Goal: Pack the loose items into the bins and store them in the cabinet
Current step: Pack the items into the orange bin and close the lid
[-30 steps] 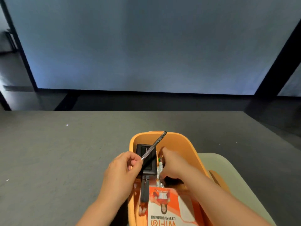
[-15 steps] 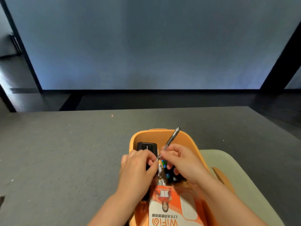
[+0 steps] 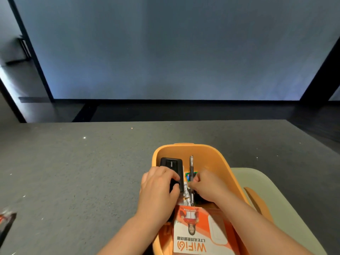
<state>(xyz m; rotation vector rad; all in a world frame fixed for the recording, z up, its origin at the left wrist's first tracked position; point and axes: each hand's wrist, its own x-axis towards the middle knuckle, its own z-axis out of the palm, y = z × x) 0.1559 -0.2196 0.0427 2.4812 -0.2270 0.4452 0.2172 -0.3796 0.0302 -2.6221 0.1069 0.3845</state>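
An orange bin (image 3: 217,159) stands on the grey table at the lower middle. Inside it lie a black power bank (image 3: 172,164), a dark pen (image 3: 191,165) pointing away from me, and an orange-and-white WiFi box (image 3: 195,234) at the near end. My left hand (image 3: 158,190) has its fingers curled over the near end of the power bank. Beside it, my right hand (image 3: 208,184) pinches the middle of the pen, low inside the bin. Small items under the pen are mostly hidden.
A pale green bin (image 3: 272,196) sits right of the orange one, touching it, with an orange piece (image 3: 255,199) on its edge. A black-and-orange packet (image 3: 6,221) lies at the table's left edge. The grey table (image 3: 73,172) stretches left and ahead.
The pen was held up at a slant by my left hand, passed to my right, and now lies low in the bin. My left hand has shifted onto the power bank.
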